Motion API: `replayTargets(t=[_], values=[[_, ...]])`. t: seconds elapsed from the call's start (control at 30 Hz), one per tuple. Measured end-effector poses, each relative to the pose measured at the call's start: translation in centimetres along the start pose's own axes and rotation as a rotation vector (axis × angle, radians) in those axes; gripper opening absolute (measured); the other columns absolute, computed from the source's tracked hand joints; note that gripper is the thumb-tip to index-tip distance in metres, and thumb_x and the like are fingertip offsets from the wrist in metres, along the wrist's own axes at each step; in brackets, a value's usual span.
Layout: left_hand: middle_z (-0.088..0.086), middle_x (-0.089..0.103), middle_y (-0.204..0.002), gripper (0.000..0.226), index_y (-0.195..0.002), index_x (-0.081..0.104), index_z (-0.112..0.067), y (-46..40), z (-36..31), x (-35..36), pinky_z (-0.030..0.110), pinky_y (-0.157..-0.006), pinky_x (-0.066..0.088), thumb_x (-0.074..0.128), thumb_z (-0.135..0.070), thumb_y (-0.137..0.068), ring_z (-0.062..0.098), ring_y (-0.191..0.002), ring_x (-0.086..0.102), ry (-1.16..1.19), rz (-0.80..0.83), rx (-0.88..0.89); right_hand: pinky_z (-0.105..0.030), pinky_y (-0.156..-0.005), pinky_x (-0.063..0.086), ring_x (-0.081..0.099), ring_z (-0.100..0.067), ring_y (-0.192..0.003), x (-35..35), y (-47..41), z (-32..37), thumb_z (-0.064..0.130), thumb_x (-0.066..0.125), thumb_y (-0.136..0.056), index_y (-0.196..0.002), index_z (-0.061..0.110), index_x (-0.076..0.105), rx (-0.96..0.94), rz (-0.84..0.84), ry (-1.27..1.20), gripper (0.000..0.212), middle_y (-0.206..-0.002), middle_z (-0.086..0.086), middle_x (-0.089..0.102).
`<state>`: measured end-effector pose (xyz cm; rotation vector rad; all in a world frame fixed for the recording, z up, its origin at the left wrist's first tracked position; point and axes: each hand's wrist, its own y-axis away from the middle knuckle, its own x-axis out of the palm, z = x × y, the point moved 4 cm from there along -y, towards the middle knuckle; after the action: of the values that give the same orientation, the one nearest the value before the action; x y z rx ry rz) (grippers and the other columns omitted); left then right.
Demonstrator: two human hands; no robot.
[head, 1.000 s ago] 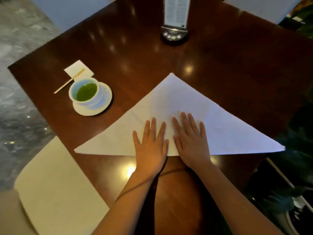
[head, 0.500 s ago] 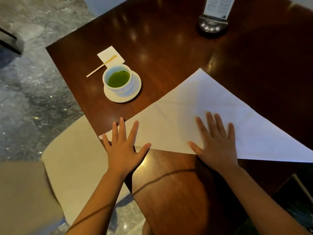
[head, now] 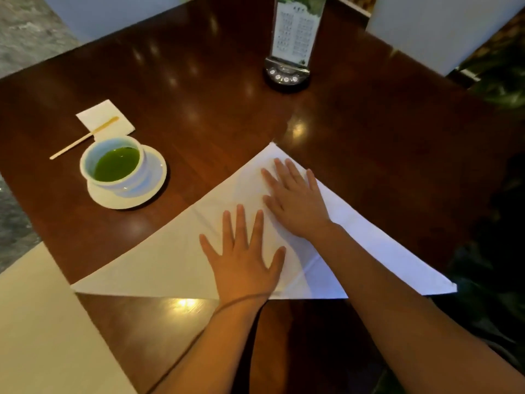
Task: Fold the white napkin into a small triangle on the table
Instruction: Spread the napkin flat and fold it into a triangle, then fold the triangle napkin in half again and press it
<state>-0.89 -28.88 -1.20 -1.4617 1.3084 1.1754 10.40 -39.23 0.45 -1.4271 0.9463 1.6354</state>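
Both hands (head: 244, 260) apparently flat on napkin (head: 159, 268)

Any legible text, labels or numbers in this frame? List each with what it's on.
Nothing can be quoted.
Upright menu card: rows of small print in two columns, too blurred to read.
Its dark base: a row of round buttons, markings too small to read.
White napkin, cup, saucer, small paper square: no text visible.

Single head view, angled down, table (head: 355, 132) close.

menu stand (head: 295, 38) top cropped, print illegible
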Motion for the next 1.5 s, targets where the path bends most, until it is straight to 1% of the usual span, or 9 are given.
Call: replayTargets(t=[0.37,0.5,0.63,0.77,0.97,1.1,1.27,1.4,1.5], values=[[0.006,0.018,-0.157,0.087,-0.147,0.026,-0.032,-0.3,-0.3,-0.4,0.067,-0.106,-0.003,0.026,-0.081,-0.076,0.032,-0.144,0.009,-0.086,0.038,-0.018,-0.054,-0.112,-0.003,-0.002,-0.021,-0.144,0.1,0.0,-1.7,0.061,0.013,-0.09,-0.148,0.03,0.007,0.03,0.021,0.03,0.066,-0.158,-0.002,0.003],[0.007,0.018,-0.157,0.087,-0.147,0.025,-0.031,-0.4,-0.1,-0.4,0.066,-0.106,-0.005,0.025,-0.081,-0.076,0.034,-0.143,0.012,-0.093,0.016,-0.006,-0.053,-0.112,0.008,0.015,-0.023,-0.143,-1.8,6.4,-2.9,0.053,0.026,-0.093,-0.144,0.025,0.029,-0.04,-0.073,-0.128,0.058,-0.154,-0.005,0.025],[0.003,0.007,-0.159,0.088,-0.149,0.016,-0.036,0.1,-0.1,-0.7,0.065,-0.106,-0.008,0.021,-0.085,-0.076,0.031,-0.144,0.002,-0.098,0.034,-0.016,-0.046,-0.105,0.035,0.044,-0.024,-0.128,-3.6,15.8,-6.2,0.033,0.05,-0.089,-0.124,0.015,0.058,-0.138,-0.157,-0.172,0.04,-0.134,-0.008,0.054],[0.0,-0.005,-0.159,0.092,-0.148,0.004,-0.039,0.3,0.1,-1.0,0.067,-0.108,-0.004,0.009,-0.088,-0.071,0.028,-0.144,-0.008,-0.135,0.081,-0.035,-0.043,-0.093,0.048,0.055,-0.022,-0.116,-4.4,22.8,-9.1,0.015,0.07,-0.077,-0.115,0.012,0.065,-0.142,-0.158,-0.151,0.038,-0.12,-0.007,0.064],[0.004,0.006,-0.159,0.092,-0.148,0.015,-0.035,1.1,0.5,-1.2,0.069,-0.107,0.003,0.012,-0.086,-0.072,0.031,-0.145,0.002,-0.117,0.074,0.019,-0.042,-0.09,0.047,0.06,-0.029,-0.109,-3.9,26.8,-11.6,0.007,0.083,-0.06,-0.111,0.011,0.065,-0.12,-0.043,0.016,0.054,-0.116,-0.012,0.065],[0.005,0.008,-0.159,0.094,-0.149,0.018,-0.033,1.7,0.6,-1.5,0.069,-0.107,0.003,0.011,-0.086,-0.072,0.032,-0.145,0.003,-0.114,0.081,0.044,-0.039,-0.084,0.051,0.064,-0.029,-0.1,-3.4,27.4,-11.8,0.004,0.086,-0.058,-0.105,0.006,0.068,-0.102,-0.097,0.052,0.05,-0.107,-0.015,0.068],[0.004,0.001,-0.16,0.095,-0.149,0.01,-0.034,2.1,0.5,-1.8,0.067,-0.108,0.002,0.004,-0.087,-0.07,0.031,-0.145,-0.003,-0.143,0.105,0.048,-0.036,-0.075,0.054,0.067,-0.027,-0.085,-5.7,27.1,-11.4,0.0,0.079,-0.066,-0.087,0.006,0.072,-0.11,-0.23,-0.053,0.023,-0.088,-0.01,0.071],[0.005,0.002,-0.159,0.093,-0.15,0.013,-0.032,2.1,0.4,-1.8,0.065,-0.109,-0.001,0.01,-0.085,-0.073,0.031,-0.145,-0.002,-0.114,0.089,0.075,-0.039,-0.077,0.054,0.067,-0.021,-0.083,-9.2,24.9,-11.6,0.002,0.074,-0.073,-0.088,0.007,0.072,0.023,-0.354,-0.299,0.016,-0.087,-0.007,0.071],[0.005,0.004,-0.159,0.09,-0.15,0.016,-0.029,2.1,0.3,-1.7,0.063,-0.11,-0.002,0.014,-0.082,-0.077,0.027,-0.145,0.0,-0.101,0.075,0.106,-0.03,-0.079,0.054,0.066,-0.015,-0.086,-11.9,22.1,-10.7,0.004,0.071,-0.076,-0.094,0.01,0.069,0.082,-0.394,-0.523,0.019,-0.091,-0.002,0.068]])
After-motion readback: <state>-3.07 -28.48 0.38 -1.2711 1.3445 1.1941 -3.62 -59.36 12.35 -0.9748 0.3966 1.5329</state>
